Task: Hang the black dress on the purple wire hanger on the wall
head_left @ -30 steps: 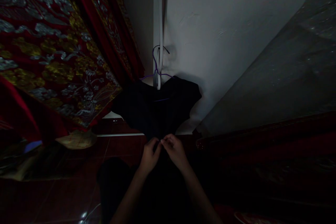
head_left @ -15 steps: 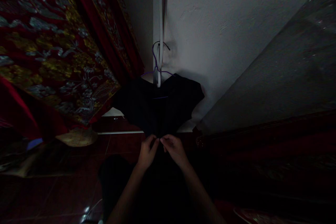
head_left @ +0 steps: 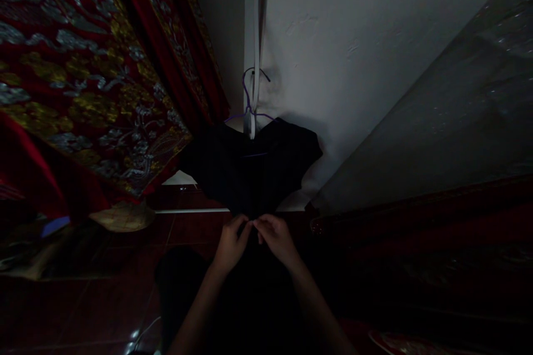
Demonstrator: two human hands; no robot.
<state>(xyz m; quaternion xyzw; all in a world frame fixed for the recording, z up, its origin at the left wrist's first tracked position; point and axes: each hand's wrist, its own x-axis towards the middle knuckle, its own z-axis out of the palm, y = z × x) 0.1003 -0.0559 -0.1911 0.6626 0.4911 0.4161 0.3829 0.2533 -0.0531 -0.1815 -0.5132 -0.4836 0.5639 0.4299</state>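
Note:
A black garment [head_left: 287, 150], possibly a shirt, hangs on a thin purple hanger [head_left: 245, 89] in front of the wall. Its front narrows in a V down to where my two hands meet. My left hand [head_left: 234, 238] pinches the cloth between thumb and fingers. Close beside it, fingertips almost touching, my right hand [head_left: 277, 236] pinches the same spot. It is too dark to make out a button or other fastening there. Below my hands the lower part of the garment is lost in shadow.
Red cloth with gold and silver embroidery [head_left: 112, 89] hangs on the left. A white strip and cable [head_left: 256, 22] run down the pale wall [head_left: 353, 28]. Clear plastic sheeting [head_left: 458, 105] covers something at right. Dark red floor tiles [head_left: 120, 299] and a thin white cord [head_left: 147, 328] lie below.
Almost nothing differs. Both hands stay pinched at the same place on the garment, and the view has shifted only slightly.

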